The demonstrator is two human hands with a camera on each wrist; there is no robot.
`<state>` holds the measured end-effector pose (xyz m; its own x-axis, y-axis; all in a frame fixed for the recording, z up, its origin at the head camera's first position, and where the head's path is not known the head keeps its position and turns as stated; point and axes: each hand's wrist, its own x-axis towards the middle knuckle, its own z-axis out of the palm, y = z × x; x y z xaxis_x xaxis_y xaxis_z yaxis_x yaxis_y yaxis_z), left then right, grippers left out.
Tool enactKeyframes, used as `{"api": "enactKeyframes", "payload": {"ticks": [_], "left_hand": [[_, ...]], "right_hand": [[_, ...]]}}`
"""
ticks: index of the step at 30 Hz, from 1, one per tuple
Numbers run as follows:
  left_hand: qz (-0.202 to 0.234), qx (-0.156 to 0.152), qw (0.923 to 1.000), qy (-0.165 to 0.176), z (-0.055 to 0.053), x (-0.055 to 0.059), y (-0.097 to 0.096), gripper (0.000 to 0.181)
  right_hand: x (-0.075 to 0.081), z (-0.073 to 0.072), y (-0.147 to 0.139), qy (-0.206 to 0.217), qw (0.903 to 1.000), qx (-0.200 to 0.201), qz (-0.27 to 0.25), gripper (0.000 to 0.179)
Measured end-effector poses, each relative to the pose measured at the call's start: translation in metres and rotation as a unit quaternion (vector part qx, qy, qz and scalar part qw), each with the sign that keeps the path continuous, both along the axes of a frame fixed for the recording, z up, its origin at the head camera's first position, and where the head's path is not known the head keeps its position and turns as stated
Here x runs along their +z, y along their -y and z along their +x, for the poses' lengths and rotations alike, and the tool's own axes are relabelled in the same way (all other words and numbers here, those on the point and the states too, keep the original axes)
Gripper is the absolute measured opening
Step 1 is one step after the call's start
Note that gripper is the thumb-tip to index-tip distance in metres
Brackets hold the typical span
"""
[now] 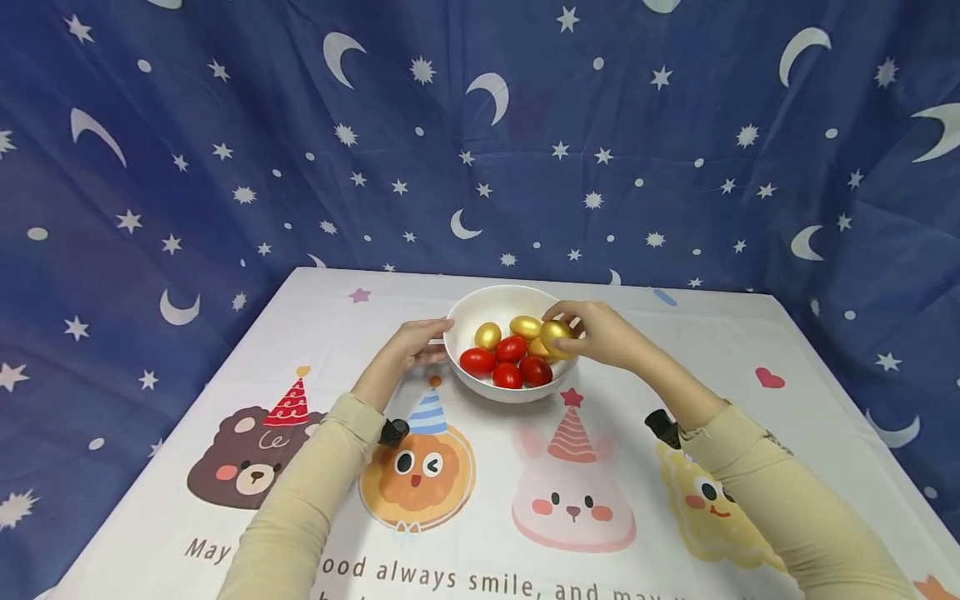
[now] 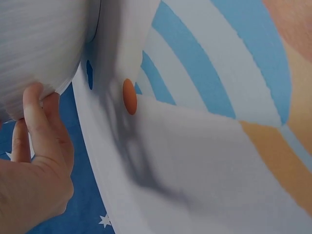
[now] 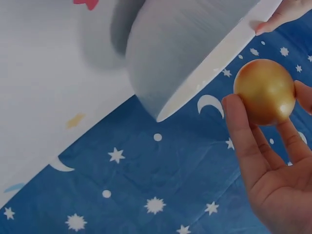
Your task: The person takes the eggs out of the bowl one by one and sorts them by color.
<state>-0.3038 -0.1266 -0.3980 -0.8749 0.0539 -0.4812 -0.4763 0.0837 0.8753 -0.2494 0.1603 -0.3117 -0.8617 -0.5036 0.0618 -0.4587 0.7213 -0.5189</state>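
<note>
A white bowl stands toward the back of the table, holding several red eggs and golden eggs. At its left side my left hand holds it, one fingertip at the rim and other fingers lower on the outer wall. The left wrist view shows those fingertips against the bowl's curved outside. Over the bowl's right rim, my right hand pinches a shiny golden egg between thumb and fingers. In the right wrist view this egg is raised above the rim.
A white tablecloth printed with cartoon faces and lettering covers the table. Behind it hangs a dark blue curtain with white moons and stars. Black wrist-worn devices show beneath the forearms.
</note>
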Motion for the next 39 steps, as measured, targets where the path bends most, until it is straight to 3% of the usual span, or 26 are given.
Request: {"api": "enactKeyframes", "payload": {"ticks": [9, 21, 33, 39], "left_hand": [[0.006, 0.014, 0.9999, 0.005, 0.003, -0.002, 0.007, 0.053], [0.012, 0.011, 0.9999, -0.004, 0.004, -0.002, 0.004, 0.052], [0.005, 0.021, 0.9996, -0.02, 0.004, -0.001, -0.004, 0.051], [-0.001, 0.02, 0.9998, -0.008, 0.005, -0.001, -0.004, 0.051]], "right_hand": [[-0.01, 0.014, -0.019, -0.007, 0.9996, -0.018, -0.02, 0.029], [-0.023, 0.006, -0.04, 0.009, 0.9957, -0.088, -0.028, 0.029], [-0.039, -0.022, -0.055, 0.014, 0.9918, -0.127, 0.003, 0.033], [-0.05, -0.037, -0.058, 0.026, 0.9902, -0.136, 0.018, 0.034]]}}
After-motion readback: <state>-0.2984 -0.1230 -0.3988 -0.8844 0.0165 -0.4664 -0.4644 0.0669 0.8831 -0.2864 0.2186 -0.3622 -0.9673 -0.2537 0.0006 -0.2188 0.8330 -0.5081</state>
